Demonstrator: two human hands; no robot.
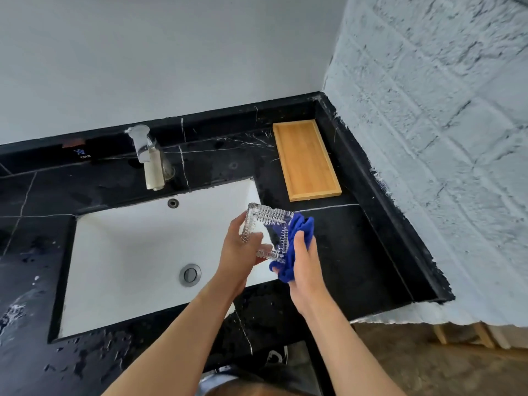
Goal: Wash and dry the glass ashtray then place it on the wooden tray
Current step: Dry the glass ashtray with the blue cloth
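Over the sink's (94, 252) right edge, a person dries the ashtray (267, 230): the left hand (240, 250) holds it tilted, fingers curled around its near side, while the right hand (305, 261) presses a bunched blue cloth (297, 238) against its far side, thumb on top. Drying looks underway; next comes the empty tray (307, 160), well apart on the counter.

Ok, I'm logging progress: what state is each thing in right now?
Square cut-glass ashtray: tilted, held in left hand.
Blue cloth: pressed against ashtray by right hand.
Chrome faucet: no water running.
Rectangular wooden tray: empty.
White sink: drain stopper down.
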